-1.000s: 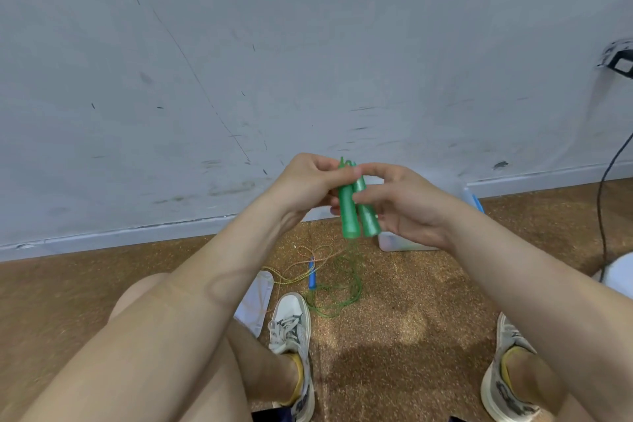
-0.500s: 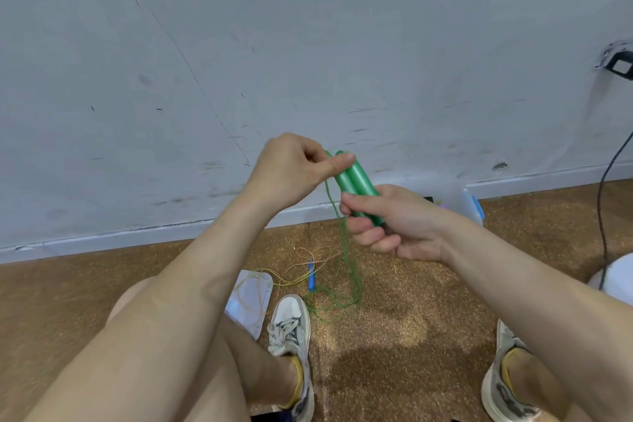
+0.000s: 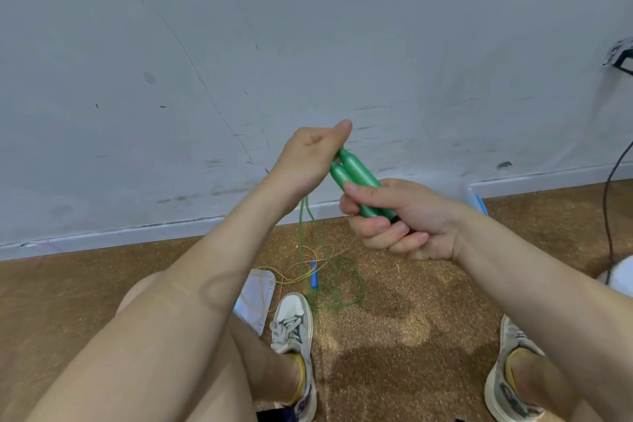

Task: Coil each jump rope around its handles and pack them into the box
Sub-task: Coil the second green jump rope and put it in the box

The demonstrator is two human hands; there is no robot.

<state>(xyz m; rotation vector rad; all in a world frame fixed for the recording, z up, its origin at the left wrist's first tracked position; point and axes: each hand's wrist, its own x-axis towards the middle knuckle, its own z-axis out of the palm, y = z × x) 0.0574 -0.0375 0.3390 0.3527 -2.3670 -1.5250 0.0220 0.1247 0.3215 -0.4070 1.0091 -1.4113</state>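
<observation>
Green plastic handles, pressed side by side, sit in the right hand, whose grip is wrapped tight round their lower ends, apparently to keep the pair together as a single core for winding. The left hand is closed at the tapered tips, its grip seemingly pinching the green rope where it leaves the handles; the fingers themselves are hidden behind the hand. From there the rope drops in loose strands to a heap on the cork-coloured floor, so the coiling looks barely begun.

Just beside that heap lie a blue handle and a yellowish cord of another rope. The two tangles overlap and are likely to snag as the green strand is drawn up. A white pouch lies by the left shoe, near the tangle. The box, clear with a blue catch, shows only as a corner behind the right wrist, against the grey wall. A black cable hangs down the wall at far right, well apart from the ropes.
</observation>
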